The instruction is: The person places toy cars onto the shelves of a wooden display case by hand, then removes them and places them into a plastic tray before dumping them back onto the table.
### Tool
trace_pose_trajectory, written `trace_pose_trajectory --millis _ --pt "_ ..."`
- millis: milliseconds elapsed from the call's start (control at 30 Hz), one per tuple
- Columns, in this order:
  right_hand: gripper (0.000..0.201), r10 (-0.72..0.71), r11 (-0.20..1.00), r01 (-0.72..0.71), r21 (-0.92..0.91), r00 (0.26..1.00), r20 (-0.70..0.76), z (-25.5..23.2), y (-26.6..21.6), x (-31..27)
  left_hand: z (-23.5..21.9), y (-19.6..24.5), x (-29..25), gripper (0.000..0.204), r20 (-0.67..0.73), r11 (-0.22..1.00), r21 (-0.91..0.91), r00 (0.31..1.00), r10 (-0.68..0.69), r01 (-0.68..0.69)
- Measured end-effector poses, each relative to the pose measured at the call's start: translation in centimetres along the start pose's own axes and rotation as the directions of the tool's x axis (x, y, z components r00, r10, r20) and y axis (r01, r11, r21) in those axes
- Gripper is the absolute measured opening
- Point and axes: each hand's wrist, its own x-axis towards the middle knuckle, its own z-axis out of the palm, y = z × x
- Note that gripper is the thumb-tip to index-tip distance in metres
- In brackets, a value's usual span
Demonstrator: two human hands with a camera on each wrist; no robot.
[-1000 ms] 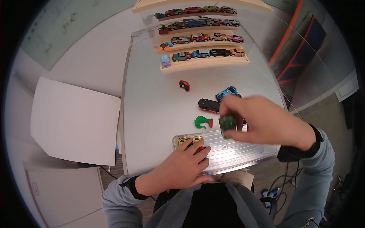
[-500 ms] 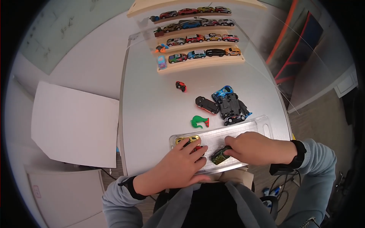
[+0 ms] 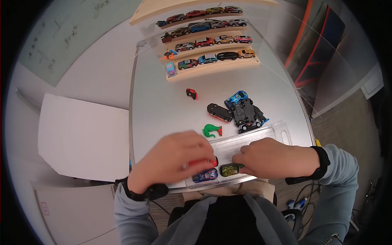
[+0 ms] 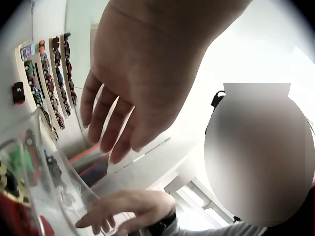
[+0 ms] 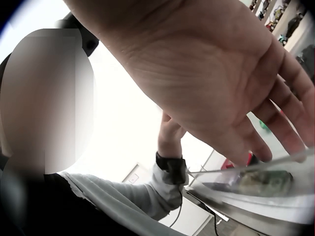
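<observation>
Left of centre in the head view: left hand (image 3: 173, 159) blurred, hovering over the near-left end of the clear tray (image 3: 281, 132), hiding that part of it. Left grip loose, fingers spread and nearly straight in the left wrist view, holding nothing there. Just under its fingertips a red toy car (image 3: 204, 162), only a strip of it showing; touching or not, hard to tell through the blur.

Inside the tray, along the near edge at lower centre: a blue toy car (image 3: 205, 175), and touching beside it on the right a green camouflage toy car (image 3: 230, 169). Right hand (image 3: 269, 157) lying over the tray's right half, fingertips at the camouflage car; right grip relaxed and open, fingers extended in the right wrist view, palm empty.

Above the tray on the grey desk (image 3: 163, 106), centre of frame: a green curved toy (image 3: 212, 130), a small red car (image 3: 191, 94), a black car (image 3: 219, 112), and a dark cluster of cars (image 3: 247, 114) with a blue one on top, individual shapes hard to separate.

Top centre: wooden tiered shelf (image 3: 212, 67) with rows of small cars, upper row partly cut off by the frame edge. White sheet (image 3: 81, 136) at far left.
</observation>
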Motion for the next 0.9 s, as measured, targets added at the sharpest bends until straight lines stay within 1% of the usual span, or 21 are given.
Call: trace_pose_trajectory --millis 33,67,100,133,200,233,267,300,333,400,433,500,533,600,633,667,700,767,800,833,900 --pt "0.026 -0.008 1.000 0.009 0.006 0.999 -0.048 -0.8 -0.4 -0.6 -0.8 -0.8 0.6 0.017 0.001 1.000 0.002 1.000 -0.001 0.001" --pt "0.029 -0.016 1.000 0.017 0.011 0.995 -0.097 -1.5 -0.6 -1.0 -1.3 -2.0 1.2 0.016 -0.110 1.000 0.000 0.994 0.020 -0.020" --pt "0.029 -0.015 1.000 0.016 0.010 0.995 -0.101 -1.9 -0.8 -1.3 -1.7 -3.1 2.1 0.017 -0.220 0.999 0.000 0.975 0.042 -0.043" --pt "0.029 -0.001 1.000 0.004 0.027 0.995 -0.103 -2.2 -0.9 -1.6 -1.8 -4.4 3.3 0.017 -0.219 0.999 0.002 0.975 0.045 -0.046" --pt "0.030 0.016 0.999 -0.011 0.042 0.994 -0.105 -2.4 -0.9 -2.0 -1.2 -6.9 5.8 0.019 -0.231 0.987 0.069 0.960 0.157 -0.145" --pt "0.029 0.004 1.000 -0.001 0.025 0.992 -0.123 -2.4 -0.8 -2.2 -0.7 -8.3 6.7 0.019 -0.231 0.986 0.071 0.960 0.162 -0.149" --pt "0.027 -0.009 1.000 0.010 0.007 0.990 -0.140 -2.4 -0.8 -2.4 -0.1 -9.4 7.5 0.019 -0.184 0.981 0.090 0.965 0.186 -0.172" --pt "0.027 -0.006 1.000 0.007 0.006 0.990 -0.142 -2.4 -0.8 -2.7 0.3 -10.4 8.0 0.019 -0.136 0.975 0.109 0.968 0.209 -0.195" --pt "0.027 0.003 1.000 -0.003 0.001 0.993 -0.116 -2.4 -0.8 -2.9 0.4 -10.6 8.5 0.019 -0.134 0.974 0.110 0.968 0.214 -0.200" --pt "0.026 0.016 1.000 -0.016 0.003 0.996 -0.092 -2.3 -0.7 -3.5 0.6 -10.9 9.1 0.020 -0.056 0.966 0.209 0.984 0.168 -0.153" --pt "0.025 0.016 1.000 -0.014 0.022 0.992 -0.129 -2.3 -0.7 -3.8 0.7 -11.0 9.2 0.020 -0.050 0.966 0.208 0.984 0.170 -0.156" --pt "0.024 0.017 0.999 -0.010 0.043 0.986 -0.166 -2.6 -0.7 -4.2 0.5 -11.3 8.7 0.020 -0.050 0.973 0.226 0.997 0.051 -0.038" --pt "0.023 0.062 0.997 -0.055 0.050 0.987 -0.151 -3.1 -0.7 -4.4 0.4 -11.3 8.4 0.020 -0.047 0.973 0.226 0.998 0.051 -0.039" --pt "0.022 0.105 0.994 -0.098 0.057 0.985 -0.135 -3.5 -0.4 -4.4 0.0 -10.9 7.5 0.016 -0.172 0.993 -0.021 0.978 -0.117 0.115" --pt "0.023 0.103 0.993 -0.087 0.078 0.966 -0.238 -3.5 -0.2 -4.4 -0.3 -10.5 7.2 0.016 -0.172 0.993 -0.020 0.978 -0.118 0.116" --pt "0.024 0.103 0.992 -0.073 0.100 0.936 -0.338 -3.5 0.1 -4.3 -0.8 -10.0 6.9 0.015 -0.205 0.997 -0.035 0.976 -0.076 0.070" --pt "0.024 0.101 0.992 -0.070 0.102 0.935 -0.339 -3.5 0.2 -4.0 -1.2 -9.3 6.7 0.014 -0.238 0.999 -0.047 0.971 -0.034 0.024" --pt "0.028 0.113 0.992 -0.060 0.114 0.824 -0.555 -3.8 0.2 -2.9 -1.8 -6.7 6.3 0.014 -0.238 0.999 -0.042 0.971 -0.028 0.019" --pt "0.031 0.105 0.993 -0.046 0.112 0.786 -0.609 -3.9 0.2 -2.4 -2.0 -5.2 6.2 0.015 -0.239 0.999 -0.038 0.971 -0.018 0.009" --pt "0.031 0.104 0.993 -0.044 0.112 0.786 -0.610 -4.1 0.3 -1.8 -2.2 -3.7 6.2 0.015 -0.239 0.999 -0.037 0.971 -0.019 0.011" --pt "0.037 0.153 0.972 -0.002 0.235 0.765 -0.625 -4.5 0.3 -0.6 -2.2 -1.1 6.1 0.018 -0.197 0.998 -0.051 0.980 0.037 -0.048"
